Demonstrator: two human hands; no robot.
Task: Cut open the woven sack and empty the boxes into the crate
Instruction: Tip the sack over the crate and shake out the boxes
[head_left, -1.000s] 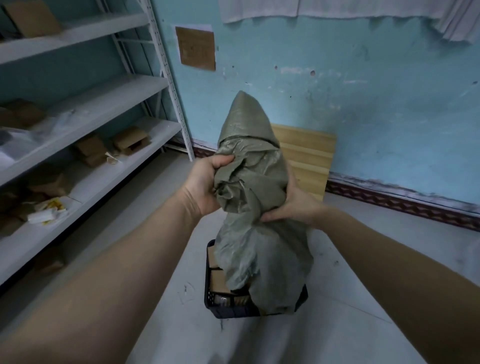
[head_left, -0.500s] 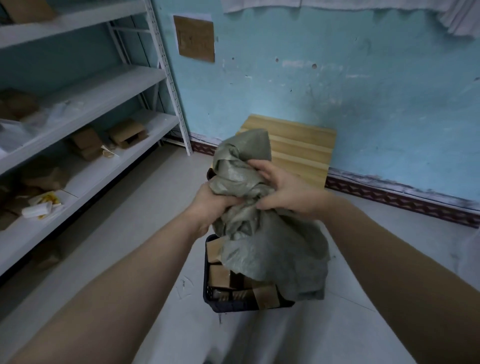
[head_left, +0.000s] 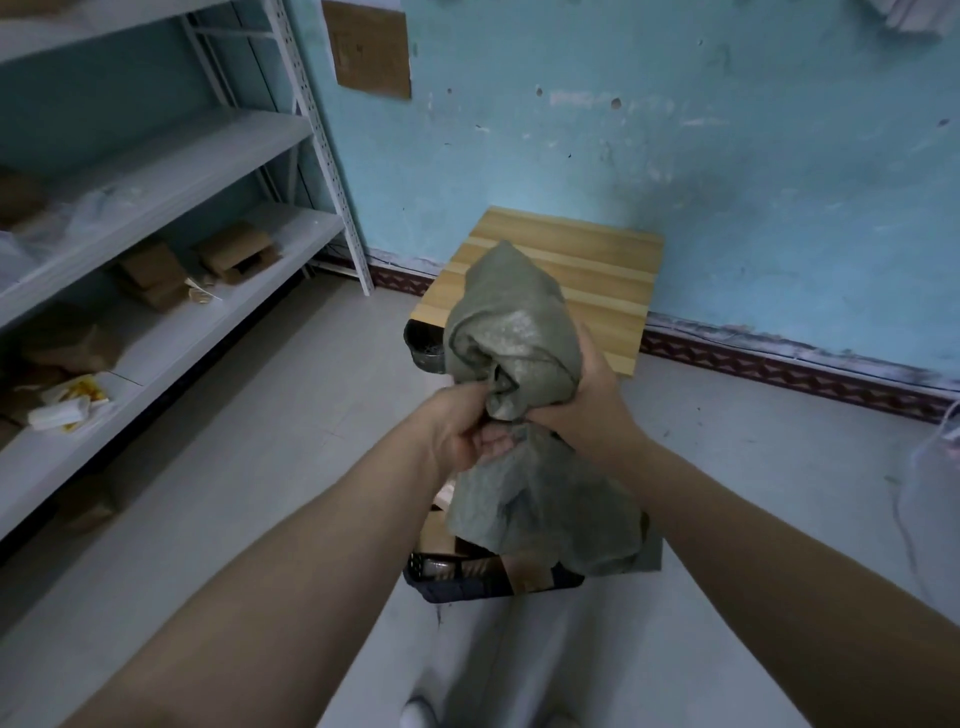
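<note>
I hold a grey-green woven sack (head_left: 511, 332), limp and crumpled, in front of me with both hands. My left hand (head_left: 460, 426) grips it from the left at its bunched middle. My right hand (head_left: 587, 397) clamps the same bunch from the right. The sack's lower part hangs down over a dark plastic crate (head_left: 467, 584) on the floor. Brown cardboard boxes (head_left: 527, 571) lie in the crate, partly hidden by the sack.
A low wooden table (head_left: 587, 260) stands against the blue wall beyond the crate. White metal shelving (head_left: 171, 171) with cardboard boxes and packets runs along the left. Pale floor lies between the shelving and the crate. A dark object (head_left: 423, 343) sits at the table's left corner.
The sack, held tall a second ago, has been gathered down into a crumpled bunch. Both hands have come closer together on it, and my view has tilted down.
</note>
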